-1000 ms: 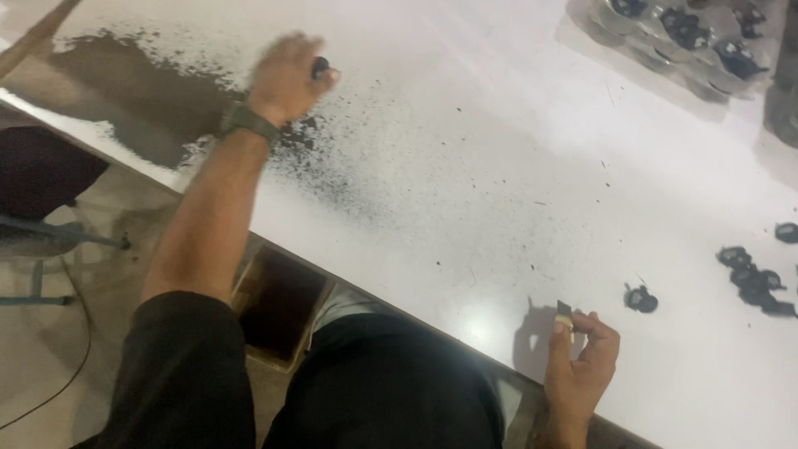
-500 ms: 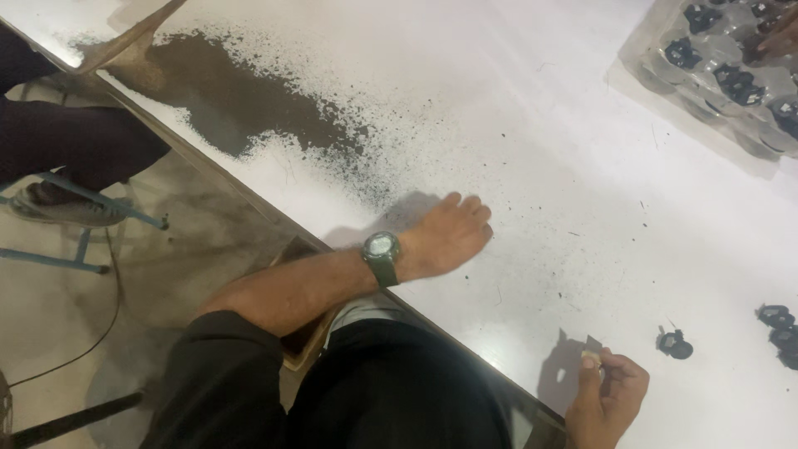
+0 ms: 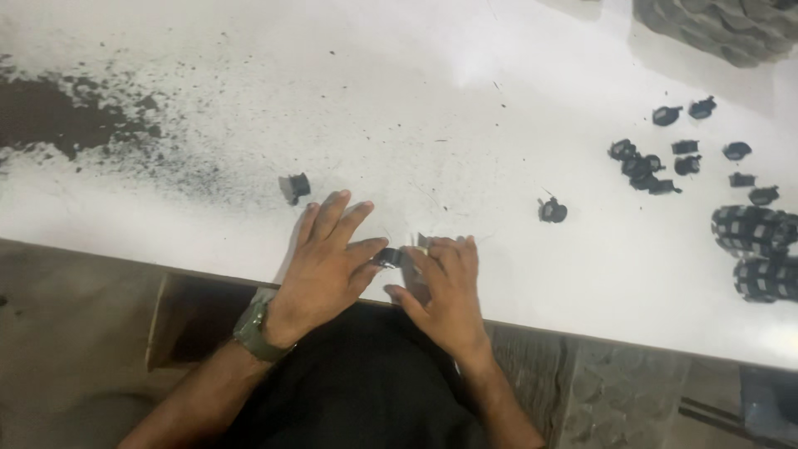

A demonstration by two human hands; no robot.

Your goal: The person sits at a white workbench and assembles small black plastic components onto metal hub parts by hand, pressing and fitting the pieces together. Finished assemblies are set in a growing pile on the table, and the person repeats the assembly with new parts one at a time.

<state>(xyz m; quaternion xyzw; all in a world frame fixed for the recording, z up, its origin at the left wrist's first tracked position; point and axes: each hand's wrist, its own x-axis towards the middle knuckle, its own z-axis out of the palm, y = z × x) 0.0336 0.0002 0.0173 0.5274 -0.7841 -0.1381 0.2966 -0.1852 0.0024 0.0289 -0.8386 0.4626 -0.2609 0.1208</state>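
Black and small, the moulded part (image 3: pixel 388 257) sits pinched between my two hands at the near edge of the counter (image 3: pixel 465 108), just above my lap. My left hand (image 3: pixel 328 262) lies flat with its fingers spread, and its thumb presses the part from the left; my right hand (image 3: pixel 445 287) closes on it from the other side with thumb and forefinger, so both grips are grasping the same piece. Most of it is hidden by the fingertips (I cannot make out its exact shape).

I judge it light and stiff, probably hard plastic or rubber, small enough to slip or flick away if squeezed unevenly. The safest hold looks like its two opposite flanks, with pads rather than nails.

A similar dark stubby piece (image 3: pixel 294 187) stands just beyond my left fingertips, and another one (image 3: pixel 552 210) lies apart to the right. More of them form a loose cluster (image 3: pixel 657 162) towards the far right corner, near two ribbed black-and-grey rolls (image 3: pixel 761 249) at the right edge. Dark gritty powder (image 3: pixel 58 116) is smeared over the glossy white surface at the left edge.
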